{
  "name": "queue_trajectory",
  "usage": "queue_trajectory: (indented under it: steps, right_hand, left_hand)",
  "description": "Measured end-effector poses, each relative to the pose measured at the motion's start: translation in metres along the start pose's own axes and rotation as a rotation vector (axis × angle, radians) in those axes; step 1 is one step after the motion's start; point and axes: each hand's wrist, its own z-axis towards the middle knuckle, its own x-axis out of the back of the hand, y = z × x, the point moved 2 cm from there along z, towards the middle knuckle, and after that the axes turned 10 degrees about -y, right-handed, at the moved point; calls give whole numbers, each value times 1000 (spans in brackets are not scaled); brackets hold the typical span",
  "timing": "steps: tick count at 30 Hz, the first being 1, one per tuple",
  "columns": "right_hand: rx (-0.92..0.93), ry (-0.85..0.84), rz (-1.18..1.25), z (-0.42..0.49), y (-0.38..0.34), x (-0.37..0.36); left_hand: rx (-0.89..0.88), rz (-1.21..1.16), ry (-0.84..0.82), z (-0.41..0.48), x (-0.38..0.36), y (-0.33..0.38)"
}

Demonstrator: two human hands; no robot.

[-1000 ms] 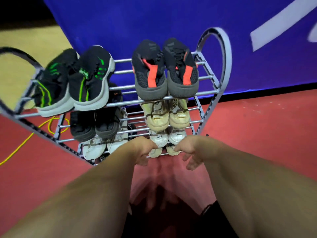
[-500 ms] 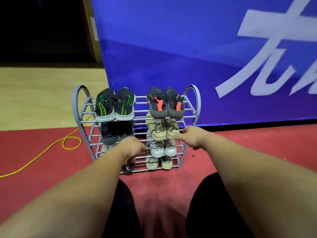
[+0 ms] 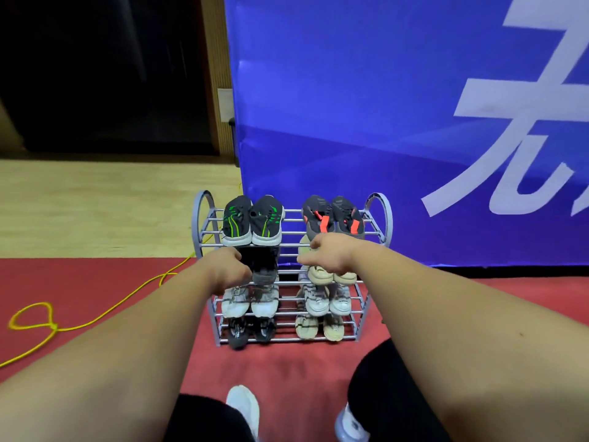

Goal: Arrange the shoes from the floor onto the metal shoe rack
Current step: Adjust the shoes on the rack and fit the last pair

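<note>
The grey metal shoe rack [image 3: 381,218] stands on the red floor against a blue banner, with a pair of shoes at each end of all its tiers. Black-and-green sneakers [image 3: 251,222] and black-and-red sneakers [image 3: 331,218] sit on top. Below come dark shoes [image 3: 264,267] and beige shoes [image 3: 322,275], then white pairs [image 3: 248,304], then black shoes [image 3: 250,332] and tan shoes [image 3: 318,327] at the bottom. My left hand [image 3: 230,270] and right hand [image 3: 331,254] hover in front of the second tier. Their fingers are loosely curled and hold nothing.
The blue banner [image 3: 350,122] rises right behind the rack. A yellow cable [image 3: 47,321] loops over the red floor at left, toward the wooden floor. My own feet in white shoes [image 3: 243,406] are on the floor just before the rack.
My view has pulled back and risen, so the rack looks smaller and upright. Both hands have lifted from the bottom tier to the level of the second tier.
</note>
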Motion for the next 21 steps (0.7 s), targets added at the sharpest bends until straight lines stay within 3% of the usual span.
queue_trajectory:
  steps: [10,15,18,21]
  right_hand:
    - [-20,-218,18,75,35,-82]
    - [-115,-312,298,137,56,-128]
    - [-215,-264,472,169,67,-158]
    - [-314,-325,551,206,71,-186]
  left_hand:
    - [122,31,-33,45,-33,-62]
    - [198,22,-93,96,-52,-103]
    - [257,-102,-145,131,-63,-126]
    - [327,-212,-202,170,-76,-149]
